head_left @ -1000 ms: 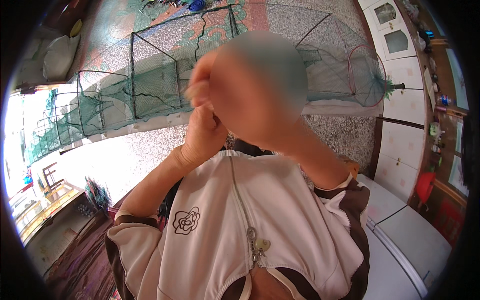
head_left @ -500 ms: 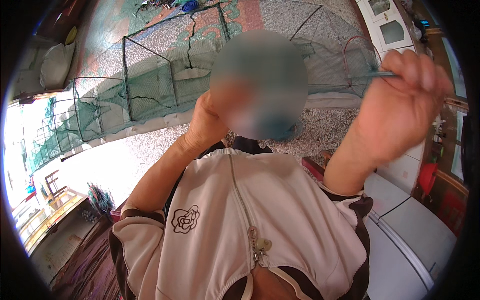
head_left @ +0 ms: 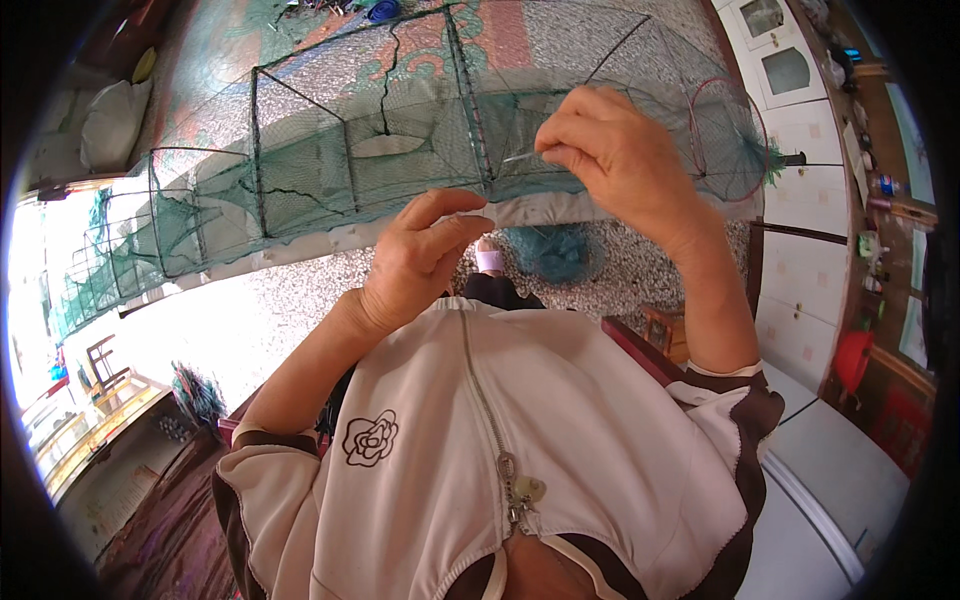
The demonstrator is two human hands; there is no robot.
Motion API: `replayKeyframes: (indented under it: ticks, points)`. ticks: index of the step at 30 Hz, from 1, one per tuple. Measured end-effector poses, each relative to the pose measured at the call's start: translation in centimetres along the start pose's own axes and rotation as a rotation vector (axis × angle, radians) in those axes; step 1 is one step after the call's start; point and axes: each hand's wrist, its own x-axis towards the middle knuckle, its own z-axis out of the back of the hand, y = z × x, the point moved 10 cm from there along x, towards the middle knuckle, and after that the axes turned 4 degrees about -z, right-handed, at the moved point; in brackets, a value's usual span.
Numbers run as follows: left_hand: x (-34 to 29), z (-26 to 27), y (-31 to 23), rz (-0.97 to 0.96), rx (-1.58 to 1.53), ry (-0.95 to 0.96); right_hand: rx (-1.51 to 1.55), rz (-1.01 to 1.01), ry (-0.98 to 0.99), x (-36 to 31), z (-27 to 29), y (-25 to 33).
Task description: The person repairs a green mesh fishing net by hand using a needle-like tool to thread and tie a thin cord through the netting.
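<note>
A long green net trap [head_left: 400,130] with dark square frames stretches across in front of me. My left hand [head_left: 420,255] is at its near edge beside one frame, thumb and forefinger almost meeting on the mesh there. My right hand [head_left: 625,165] hovers over the netting to the right, with a thin, pale netting needle [head_left: 519,157] pinched between thumb and forefinger. The needle's tip points left toward that frame. Any thread on it is too fine to make out.
A blue-green bundle of netting [head_left: 552,250] lies on the speckled floor near my foot [head_left: 488,257]. White cabinets [head_left: 800,200] line the right side. A red hoop [head_left: 715,130] rounds the trap's right end. A small wooden stool [head_left: 667,330] stands near my right elbow.
My right hand has come in from the far right toward the middle with the needle. My left hand has stayed near the same spot, now in clear view.
</note>
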Motion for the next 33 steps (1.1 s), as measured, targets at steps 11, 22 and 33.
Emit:
replayKeyframes:
  ticks: [11,22,33]
  points:
    - [-1.2,-0.8,1.3,0.183,0.071,-0.072,0.156,0.175,0.188,2.2,-3.7,0.4]
    - [-2.5,-1.0,1.0,0.252,-0.137,-0.064,0.166,0.348,0.178,1.3,-7.1,4.3]
    - [-6.3,-2.9,3.7,0.459,-0.445,-0.259,-0.013,0.457,-0.125,0.1,-5.4,8.1]
